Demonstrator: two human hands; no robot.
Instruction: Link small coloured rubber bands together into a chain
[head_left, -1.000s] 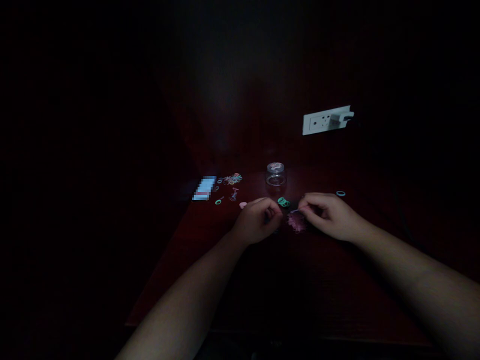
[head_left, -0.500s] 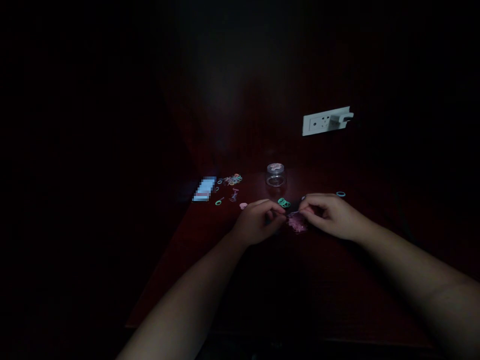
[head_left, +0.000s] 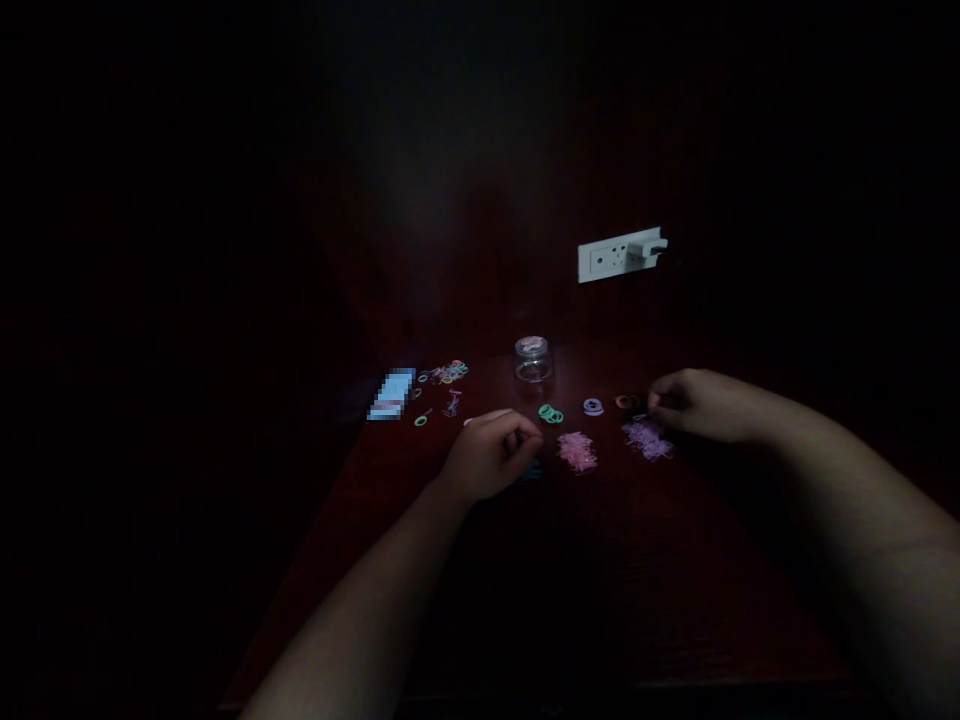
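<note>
My left hand (head_left: 495,455) is closed, its fingertips pressed together just left of a pile of pink rubber bands (head_left: 577,452). What it holds, if anything, does not show. Some teal bands (head_left: 531,470) lie partly hidden under it. My right hand (head_left: 694,403) is closed in a pinch at the upper right edge of a purple rubber band pile (head_left: 648,438); whatever is between its fingertips is too dark to make out. Behind the piles lie green hair ties (head_left: 551,414), purple hair ties (head_left: 592,407) and brownish-orange ones (head_left: 624,402).
A clear lidded jar (head_left: 533,362) stands at the back of the dark table (head_left: 600,580). A lit phone (head_left: 391,394) lies at the left edge, beside a mixed heap of bands (head_left: 450,373). On the wall is a socket panel (head_left: 619,255) with a plug.
My right hand has moved right, from the pink pile to the purple one, uncovering the purple hair ties. My left hand stays near the pink pile. The view has shifted slightly.
</note>
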